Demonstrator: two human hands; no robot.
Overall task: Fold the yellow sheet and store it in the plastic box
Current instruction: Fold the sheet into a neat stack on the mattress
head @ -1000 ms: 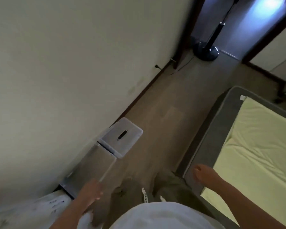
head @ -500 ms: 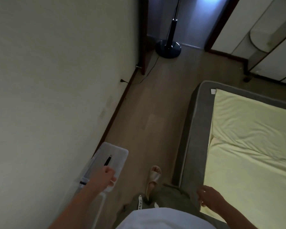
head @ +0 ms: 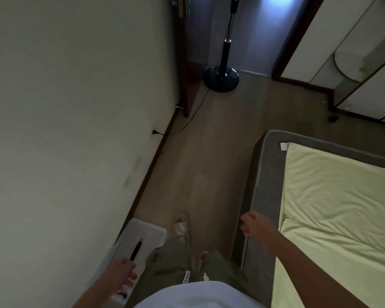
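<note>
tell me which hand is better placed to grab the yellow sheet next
Right. The right hand hangs empty over the grey mattress edge, just beside the yellow sheet. The left hand is down by the plastic box at the wall, across the body from the bed.

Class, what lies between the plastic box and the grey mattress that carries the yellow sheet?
In the head view, between plastic box and mattress: wooden floor, the person's olive-trousered legs and a sandalled foot.

One yellow sheet (head: 342,207); one plastic box (head: 151,233); one bed (head: 268,185); one standing fan (head: 221,77); two hands: left hand (head: 120,274), right hand (head: 255,225).
</note>
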